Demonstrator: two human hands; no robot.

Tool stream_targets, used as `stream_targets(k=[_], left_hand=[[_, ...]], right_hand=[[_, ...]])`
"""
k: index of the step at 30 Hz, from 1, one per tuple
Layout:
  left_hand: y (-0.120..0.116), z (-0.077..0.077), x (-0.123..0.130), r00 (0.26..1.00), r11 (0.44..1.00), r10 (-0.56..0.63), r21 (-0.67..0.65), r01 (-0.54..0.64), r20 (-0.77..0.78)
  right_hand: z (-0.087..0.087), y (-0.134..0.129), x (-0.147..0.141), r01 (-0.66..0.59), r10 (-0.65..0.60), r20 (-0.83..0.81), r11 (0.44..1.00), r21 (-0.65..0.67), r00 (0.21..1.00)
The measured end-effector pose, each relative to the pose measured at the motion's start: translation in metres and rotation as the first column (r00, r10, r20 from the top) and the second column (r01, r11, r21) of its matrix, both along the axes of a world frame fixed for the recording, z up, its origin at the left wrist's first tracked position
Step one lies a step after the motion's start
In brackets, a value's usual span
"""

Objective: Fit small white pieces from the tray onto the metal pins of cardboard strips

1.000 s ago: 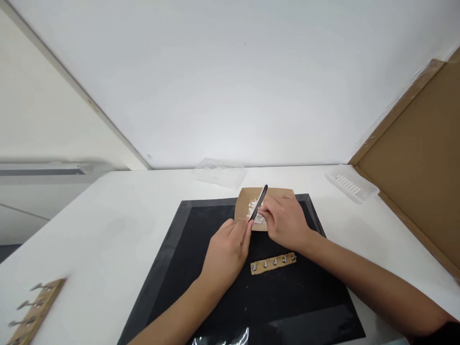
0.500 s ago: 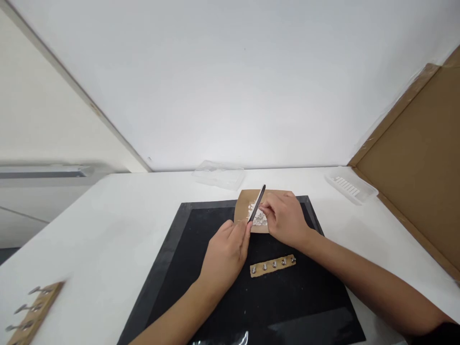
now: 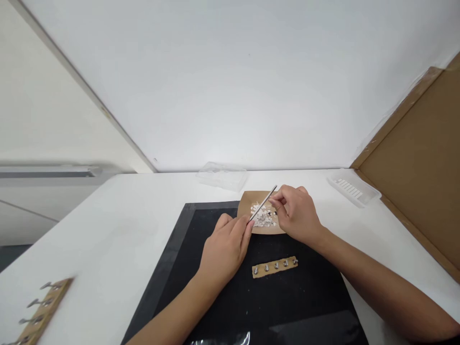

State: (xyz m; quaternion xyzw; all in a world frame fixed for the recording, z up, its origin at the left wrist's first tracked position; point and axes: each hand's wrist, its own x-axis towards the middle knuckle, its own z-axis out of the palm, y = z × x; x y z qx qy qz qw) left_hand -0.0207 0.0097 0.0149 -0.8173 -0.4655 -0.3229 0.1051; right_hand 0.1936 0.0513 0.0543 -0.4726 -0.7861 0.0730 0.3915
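Note:
In my left hand [image 3: 226, 244], thumb and fingers are pinched on the lower end of a thin flat stick [image 3: 263, 203], which looks like a nail file and slants up to the right. My right hand [image 3: 298, 211] is closed in a pinch beside the stick's upper part; whatever the fingertips hold is too small to make out. Below both hands is a brown paper tray [image 3: 245, 203] with a heap of small white pieces [image 3: 264, 219]. Nearer to me, a brown strip [image 3: 271, 273] bearing several small metal pieces lies on the black mat [image 3: 287, 306].
A clear plastic case [image 3: 223, 177] stands behind the mat by the wall. At the right, another clear box [image 3: 354, 189] holds white strips, close to a cardboard panel [image 3: 413, 148]. A brown strip with metal pegs [image 3: 43, 311] rests at the front left of the white table [image 3: 118, 239].
The flat stick has turned, its upper end now leaning further right with its narrow edge showing. My right hand has shifted slightly right and up, uncovering more of the white pieces.

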Motion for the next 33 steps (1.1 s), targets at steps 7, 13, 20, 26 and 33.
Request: stream_targets(k=[7,13,20,26,33], left_hand=[[0.005,-0.001,-0.005,0.996,0.994,0.067,0.088,-0.062,-0.062],[0.009,-0.007,-0.005,0.996,0.996,0.046,0.074,-0.052,0.078],[0.003,-0.002,0.0,0.965,0.993,-0.116,0.04,0.11,0.234],[0.001,-0.001,0.002,0.917,0.976,-0.196,-0.018,0.216,0.348],[0.0,0.0,0.004,0.88,0.968,-0.179,-0.083,0.238,0.441]], right_hand=[[-0.005,-0.001,0.004,-0.011,0.009,-0.046,1.0,-0.029,0.999],[-0.006,-0.001,0.005,-0.024,0.026,-0.076,0.999,0.022,0.997],[-0.013,0.001,0.005,0.005,-0.005,-0.044,1.0,-0.013,0.999],[-0.018,0.001,0.001,0.034,-0.034,-0.071,0.999,-0.001,0.997],[-0.027,-0.01,-0.013,-0.016,0.015,0.007,0.995,0.101,1.0]])
